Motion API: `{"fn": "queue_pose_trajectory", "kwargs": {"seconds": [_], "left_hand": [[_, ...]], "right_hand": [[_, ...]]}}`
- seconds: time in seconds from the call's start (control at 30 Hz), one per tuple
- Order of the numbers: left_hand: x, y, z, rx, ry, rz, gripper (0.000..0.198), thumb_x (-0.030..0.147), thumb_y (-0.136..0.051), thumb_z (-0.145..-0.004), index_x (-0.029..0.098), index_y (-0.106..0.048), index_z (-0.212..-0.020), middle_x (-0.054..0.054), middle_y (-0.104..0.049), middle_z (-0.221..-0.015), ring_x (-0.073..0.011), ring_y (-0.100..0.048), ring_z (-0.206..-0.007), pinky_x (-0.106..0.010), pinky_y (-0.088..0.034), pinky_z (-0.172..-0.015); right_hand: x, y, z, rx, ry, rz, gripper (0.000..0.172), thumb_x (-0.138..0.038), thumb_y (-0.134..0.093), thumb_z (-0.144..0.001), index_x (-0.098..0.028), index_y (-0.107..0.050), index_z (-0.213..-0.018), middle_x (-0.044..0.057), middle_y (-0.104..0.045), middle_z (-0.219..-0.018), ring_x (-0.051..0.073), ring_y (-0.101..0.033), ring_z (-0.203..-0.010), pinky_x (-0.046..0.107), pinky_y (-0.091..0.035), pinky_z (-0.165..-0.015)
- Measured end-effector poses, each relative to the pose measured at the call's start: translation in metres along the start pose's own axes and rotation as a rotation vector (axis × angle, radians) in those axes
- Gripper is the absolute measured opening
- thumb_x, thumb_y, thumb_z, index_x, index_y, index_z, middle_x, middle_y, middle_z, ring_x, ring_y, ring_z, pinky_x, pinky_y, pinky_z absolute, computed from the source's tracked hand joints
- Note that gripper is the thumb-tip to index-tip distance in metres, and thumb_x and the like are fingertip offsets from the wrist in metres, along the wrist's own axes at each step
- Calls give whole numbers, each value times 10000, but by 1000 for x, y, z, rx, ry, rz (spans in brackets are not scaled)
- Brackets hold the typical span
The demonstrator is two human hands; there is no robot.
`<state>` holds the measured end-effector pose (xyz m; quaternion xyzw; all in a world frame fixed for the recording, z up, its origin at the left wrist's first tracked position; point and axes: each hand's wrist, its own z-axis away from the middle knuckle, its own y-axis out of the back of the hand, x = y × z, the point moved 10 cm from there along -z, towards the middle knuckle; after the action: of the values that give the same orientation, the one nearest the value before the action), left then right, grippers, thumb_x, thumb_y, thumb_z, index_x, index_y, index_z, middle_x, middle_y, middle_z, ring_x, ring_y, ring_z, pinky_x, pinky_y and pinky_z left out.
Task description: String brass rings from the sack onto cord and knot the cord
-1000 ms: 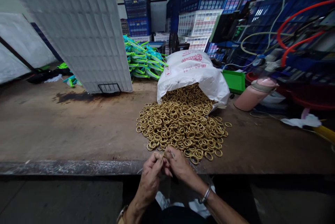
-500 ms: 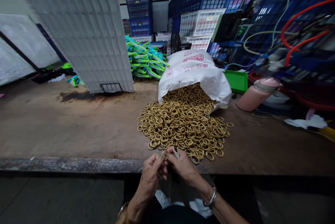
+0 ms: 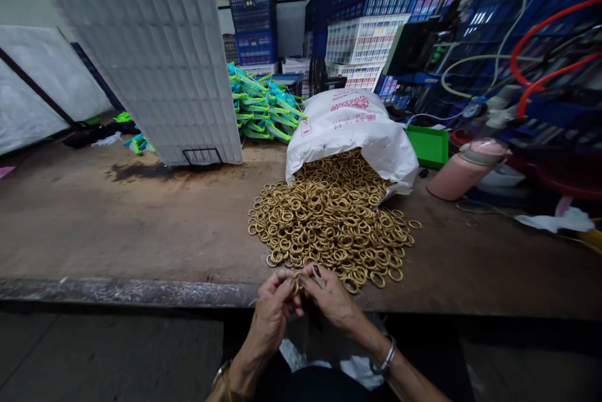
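Note:
My left hand (image 3: 273, 305) pinches a gold-coloured ring (image 3: 298, 283) between thumb and fingers, just past the table's front edge. My right hand (image 3: 335, 303) meets it from the other side, its fingertips at the same ring. A small slim tool (image 3: 320, 278), grey with a dark end, sticks up from the right hand's grip; its working end is hidden. Directly beyond both hands lies a heap of similar gold rings (image 3: 324, 226), spilling out of the mouth of a white sack (image 3: 348, 129) with red print.
A tall white ribbed panel (image 3: 155, 69) stands on the table (image 3: 117, 226) at the left. Behind are a pile of green and turquoise pieces (image 3: 266, 107) and stacked crates (image 3: 367, 35). To the right are a green tray (image 3: 427, 146), a pink bottle (image 3: 463, 173) and orange hoses (image 3: 522, 69).
The view has shifted slightly. Both hands stay together at the ring, which now shows more plainly between the fingertips. The small tool remains in the right hand, turned a little.

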<state>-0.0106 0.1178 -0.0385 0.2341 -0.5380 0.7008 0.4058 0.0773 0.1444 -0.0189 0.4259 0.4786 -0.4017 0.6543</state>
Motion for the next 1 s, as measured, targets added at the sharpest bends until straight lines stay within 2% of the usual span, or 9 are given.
{"fn": "queue_pose_trajectory", "kwargs": {"seconds": [0.1,0.3,0.4,0.53,0.63,0.7,0.8,0.87,1.0], "left_hand": [[1,-3,1,-14,-8,-25,284,386,-656,-693,159,-541,-819,38,-528,-614,-66,-469,-481,-175,-398,-415],[-3,3,2,22,28,-29,317,415,-654,-688,172,-501,-824,42,-527,-623,-64,-471,-472,-169,-394,-403],[-3,4,2,30,32,-81,334,451,-641,-688,176,-482,-791,57,-494,-586,-58,-449,-438,-161,-378,-373],[-6,-1,3,-32,43,-145,346,482,-616,-699,167,-482,-747,67,-449,-529,-45,-390,-385,-163,-357,-350],[-16,-2,5,-53,137,-45,337,457,-637,-687,160,-496,-760,58,-455,-556,-39,-383,-395,-162,-341,-359],[-23,-1,7,-47,220,34,327,423,-662,-672,154,-509,-779,57,-457,-575,-29,-378,-395,-158,-324,-368],[-32,-1,9,-25,322,113,327,372,-705,-635,144,-532,-794,66,-437,-564,-9,-340,-374,-148,-279,-365],[-36,-2,10,-24,373,152,333,347,-721,-621,143,-544,-817,75,-420,-548,1,-298,-357,-145,-245,-358],[-40,-6,10,-52,424,203,309,295,-700,-657,138,-544,-872,84,-395,-525,11,-236,-343,-142,-194,-351]], "right_hand": [[6,1,1,30,-41,-35,269,-444,-482,-772,-190,-477,-684,-57,-457,-537,88,-399,-489,212,-333,-485],[1,10,0,80,27,52,228,-381,-483,-768,-185,-475,-654,-58,-428,-551,89,-392,-529,212,-336,-518],[-4,7,0,35,46,80,224,-369,-493,-756,-187,-456,-631,-64,-395,-549,86,-360,-527,209,-319,-511],[-9,-2,2,-27,38,109,247,-384,-489,-753,-190,-436,-610,-65,-385,-540,87,-355,-521,210,-304,-501],[-15,-2,4,-2,71,182,234,-364,-487,-751,-191,-431,-604,-58,-412,-553,95,-391,-542,216,-316,-525],[-14,-2,5,11,65,167,168,-341,-505,-743,-191,-460,-679,-58,-454,-571,101,-435,-550,216,-334,-533],[-11,-7,5,-52,43,69,159,-337,-507,-757,-188,-493,-810,-53,-519,-586,107,-489,-552,216,-366,-540],[-12,-9,5,-74,54,50,160,-335,-491,-766,-180,-521,-786,-38,-539,-593,110,-496,-563,218,-376,-549],[-11,-5,4,-35,23,55,146,-307,-494,-731,-169,-536,-706,-22,-535,-614,114,-488,-583,225,-379,-559]]}}
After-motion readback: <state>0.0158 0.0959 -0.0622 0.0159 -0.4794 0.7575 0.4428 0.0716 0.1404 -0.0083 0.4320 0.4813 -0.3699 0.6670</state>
